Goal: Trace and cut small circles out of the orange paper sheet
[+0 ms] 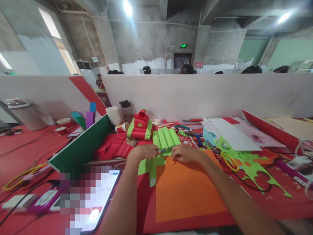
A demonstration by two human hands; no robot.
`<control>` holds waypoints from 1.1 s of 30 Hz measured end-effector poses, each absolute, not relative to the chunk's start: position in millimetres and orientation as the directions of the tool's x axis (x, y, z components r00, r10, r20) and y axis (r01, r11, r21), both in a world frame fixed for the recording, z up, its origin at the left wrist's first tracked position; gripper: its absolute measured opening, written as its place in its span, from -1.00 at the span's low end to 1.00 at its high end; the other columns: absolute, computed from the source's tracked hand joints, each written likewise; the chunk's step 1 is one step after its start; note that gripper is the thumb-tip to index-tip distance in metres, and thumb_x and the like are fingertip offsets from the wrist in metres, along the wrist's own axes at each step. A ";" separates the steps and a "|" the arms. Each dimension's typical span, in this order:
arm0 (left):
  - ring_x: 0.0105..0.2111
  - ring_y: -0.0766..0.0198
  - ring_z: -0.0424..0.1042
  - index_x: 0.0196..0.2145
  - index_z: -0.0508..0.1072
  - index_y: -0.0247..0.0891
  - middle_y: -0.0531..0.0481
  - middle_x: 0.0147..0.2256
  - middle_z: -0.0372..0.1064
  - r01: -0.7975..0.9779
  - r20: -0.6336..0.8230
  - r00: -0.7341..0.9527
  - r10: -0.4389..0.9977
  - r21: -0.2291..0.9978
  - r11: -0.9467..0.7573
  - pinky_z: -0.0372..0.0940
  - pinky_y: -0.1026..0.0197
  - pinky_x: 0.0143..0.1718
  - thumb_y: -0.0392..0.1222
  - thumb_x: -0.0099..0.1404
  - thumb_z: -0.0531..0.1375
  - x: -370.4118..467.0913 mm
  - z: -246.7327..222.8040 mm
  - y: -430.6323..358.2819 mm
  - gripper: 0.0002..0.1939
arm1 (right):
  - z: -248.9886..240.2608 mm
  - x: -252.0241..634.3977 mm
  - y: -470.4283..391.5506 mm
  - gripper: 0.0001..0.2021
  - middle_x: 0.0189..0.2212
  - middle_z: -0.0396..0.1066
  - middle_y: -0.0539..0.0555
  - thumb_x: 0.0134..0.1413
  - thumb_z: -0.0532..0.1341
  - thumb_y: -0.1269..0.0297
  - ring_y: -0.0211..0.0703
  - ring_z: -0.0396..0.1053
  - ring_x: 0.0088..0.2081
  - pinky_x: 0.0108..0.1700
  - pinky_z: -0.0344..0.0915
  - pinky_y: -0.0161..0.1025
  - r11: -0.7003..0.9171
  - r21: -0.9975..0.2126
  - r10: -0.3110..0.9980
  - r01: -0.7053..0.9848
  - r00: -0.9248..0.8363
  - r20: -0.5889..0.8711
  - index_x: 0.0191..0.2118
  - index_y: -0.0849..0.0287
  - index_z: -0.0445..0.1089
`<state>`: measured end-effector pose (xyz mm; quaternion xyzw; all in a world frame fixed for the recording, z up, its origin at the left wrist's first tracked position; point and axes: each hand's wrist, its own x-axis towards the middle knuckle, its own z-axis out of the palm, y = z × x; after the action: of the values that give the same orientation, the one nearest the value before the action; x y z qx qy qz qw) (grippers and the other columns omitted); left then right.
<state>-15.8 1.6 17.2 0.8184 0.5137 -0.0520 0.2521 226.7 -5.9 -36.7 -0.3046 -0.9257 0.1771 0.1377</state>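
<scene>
My left hand (pixel 148 151) is closed around a small pointed tool (pixel 163 150) with a greyish, blade-like tip; its exact kind is hard to make out. Across from it, my right hand (pixel 184 153) bends its fingers down onto a small orange paper circle (pixel 171 160), pinching its edge. Both hands are over the top of a large orange sheet (pixel 188 192), with pieces of green paper (pixel 145 167) beside and under it. Just behind the hands lie several rolled green paper tubes (pixel 166 137). A red and green paper model with a star (pixel 140 125) stands farther back.
Stacked folded red strips (pixel 113 147) lie at left, near a green divider (pixel 80 143). A lit phone (pixel 105 199) rests by my left forearm. Yellow-handled scissors (pixel 231 162) and cut green scraps (pixel 256 173) are at right. A white partition (pixel 195 94) spans the back.
</scene>
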 end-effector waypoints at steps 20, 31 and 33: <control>-0.08 0.13 0.39 0.09 0.26 -0.22 -0.13 -0.05 0.40 0.519 0.190 0.694 0.695 0.536 -0.666 0.26 0.15 -0.03 0.07 0.45 -0.14 17.7 10.8 7.0 -0.55 | -27.9 219.5 2.6 -0.70 -0.49 0.43 -0.04 0.11 0.28 -0.01 -0.29 0.33 -0.55 -0.56 0.17 -0.38 0.335 -0.940 0.897 -0.066 -0.283 0.339 -0.23 0.13 0.37; -0.40 0.25 0.41 -0.19 0.41 -0.22 0.02 -0.35 0.47 0.797 -0.198 0.578 0.792 0.346 -0.495 0.17 0.32 -0.47 -0.08 0.18 0.21 -6.0 11.3 7.3 -0.75 | -27.4 222.5 11.9 -0.66 -0.67 0.29 -0.14 -0.08 0.38 -0.02 -0.37 0.16 -0.68 -0.68 0.05 -0.41 0.302 -0.915 0.952 -0.269 0.143 0.272 -0.38 0.12 0.35; -0.39 0.25 0.43 -0.31 0.47 -0.21 0.04 -0.36 0.49 0.822 -0.278 0.562 0.779 0.296 -0.487 0.16 0.33 -0.48 -0.23 0.09 0.22 -13.6 8.2 8.9 -0.85 | -29.0 226.4 14.9 -0.64 -0.69 0.28 -0.15 -0.10 0.39 -0.04 -0.38 0.15 -0.70 -0.69 0.04 -0.42 0.291 -0.912 0.955 -0.289 0.151 0.256 -0.39 0.12 0.33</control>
<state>-13.6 8.9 8.2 0.8606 0.4651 -0.0533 0.2005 226.4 14.9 -29.0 -0.3677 -0.4530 0.4685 0.6634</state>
